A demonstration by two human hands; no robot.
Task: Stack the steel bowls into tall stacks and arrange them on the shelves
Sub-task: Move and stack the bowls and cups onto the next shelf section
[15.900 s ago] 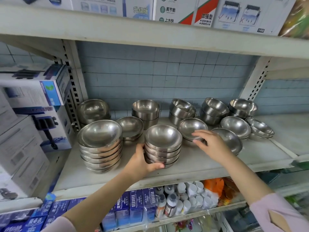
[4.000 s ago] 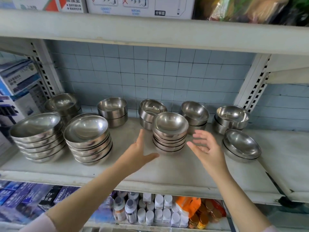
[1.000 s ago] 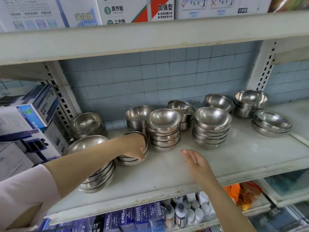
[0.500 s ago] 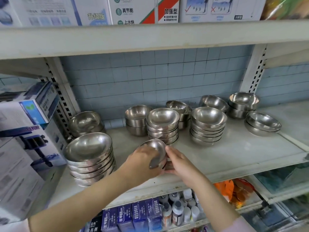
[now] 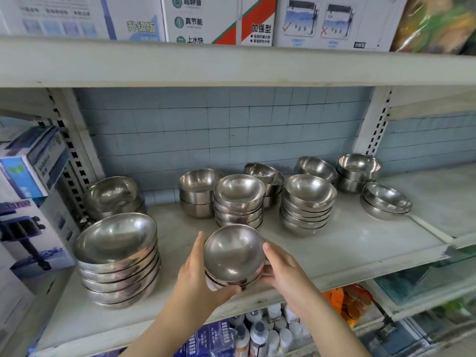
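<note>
- The white metal shelf (image 5: 347, 251) runs across in front of me, with a blue-grey tiled wall (image 5: 219, 130) behind it.
- Printed cartons (image 5: 206, 19) line the board above, and more boxes (image 5: 33, 176) are piled in the bay to the left.
- The wide-bowl stack (image 5: 116, 256), the biggest pile of steel bowls, stands at the left front of the shelf.
- Two mid-height stacks (image 5: 307, 202) stand side by side near the middle, close together but not touching.
- Shorter back-row piles (image 5: 199, 191) sit against the wall, some with their top bowl tilted.
- A low pile (image 5: 385, 204) lies further right, apart from the others.
- The small stack (image 5: 233, 253) is held over the front edge of the shelf and tipped towards the person. I cannot tell whether its base touches the shelf.
- The left hand (image 5: 198, 276) grips this stack from the left, fingers curled under it and thumb up beside the rim.
- The right hand (image 5: 286, 271) grips the opposite side, fingers wrapped low round the bowls.
- Small white bottles (image 5: 257, 333) crowd the shelf below.
</note>
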